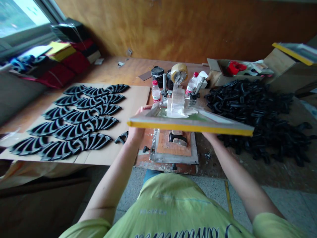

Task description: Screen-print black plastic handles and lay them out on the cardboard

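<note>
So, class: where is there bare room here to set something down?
Bare wood runs along the tabletop's back, between the wooden wall and the cardboard sheet, whose right strip beside the black plastic pieces shows bare. Crowded: ink tin and plastic bottle behind the screen frame, and the black heap.

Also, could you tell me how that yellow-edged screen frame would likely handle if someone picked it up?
The screen frame looks stiff, spanning flat between the left hand and right hand. It is probably light for its size, as those hands seem to carry it from beneath. The white paste on its mesh might smear if tilted.
</note>
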Available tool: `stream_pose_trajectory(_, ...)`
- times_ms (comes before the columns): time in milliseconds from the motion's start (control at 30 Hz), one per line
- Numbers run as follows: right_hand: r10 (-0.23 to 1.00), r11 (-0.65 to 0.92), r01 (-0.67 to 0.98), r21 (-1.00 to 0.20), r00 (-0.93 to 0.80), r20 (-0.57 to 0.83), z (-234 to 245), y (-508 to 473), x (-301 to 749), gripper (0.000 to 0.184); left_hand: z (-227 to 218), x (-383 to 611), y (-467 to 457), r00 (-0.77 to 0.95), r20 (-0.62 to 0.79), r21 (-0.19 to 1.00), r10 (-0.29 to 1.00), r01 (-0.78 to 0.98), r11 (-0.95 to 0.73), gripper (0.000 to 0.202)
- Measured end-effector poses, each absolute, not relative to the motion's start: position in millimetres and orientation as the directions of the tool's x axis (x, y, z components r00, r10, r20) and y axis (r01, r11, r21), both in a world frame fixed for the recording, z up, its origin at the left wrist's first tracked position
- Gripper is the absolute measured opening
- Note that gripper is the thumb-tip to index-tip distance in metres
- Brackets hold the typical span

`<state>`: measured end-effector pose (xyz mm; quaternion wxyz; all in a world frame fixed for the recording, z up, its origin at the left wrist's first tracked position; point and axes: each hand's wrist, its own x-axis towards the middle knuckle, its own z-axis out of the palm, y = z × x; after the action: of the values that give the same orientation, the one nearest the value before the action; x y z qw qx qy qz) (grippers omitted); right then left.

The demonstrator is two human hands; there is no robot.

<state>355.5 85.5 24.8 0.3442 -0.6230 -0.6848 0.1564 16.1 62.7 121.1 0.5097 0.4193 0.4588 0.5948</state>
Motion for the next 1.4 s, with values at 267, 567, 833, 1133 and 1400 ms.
stream_pose_trajectory(267,0.970,0.236,0.928,-0.288,-0.243,0.010,-8,33,285,0.021,159,28,100,-0.210,0.059,0.964,0.976,-0.244,-0.110,0.051)
stream_pose_trajectory(567,0.988,0.155,0.864,-0.479,-0.136,0.075,16,4,233,0.018,45,73,-25,0.188,-0.555,0.793,0.810,-0.175,0.584,0.057)
stream_pose_trajectory(833,0.955,0.230,0.836,-0.498,-0.095,0.282,20,22,331,0.027,1,-7,-19,-0.240,-0.516,0.855,0.823,-0.196,0.479,0.051)
stream_pose_trajectory(1133,0.800,-0.173,0.756,-0.631,0.482,0.358,-29,63,526,0.061,-60,-145,-14,-0.639,-0.558,0.568,0.529,0.171,0.805,0.052)
stream_pose_trajectory(1400,0.838,-0.405,0.829,-0.387,0.506,0.207,7,66,490,0.024,-38,-159,6,-0.547,-0.562,0.272,0.621,0.587,0.763,0.069)
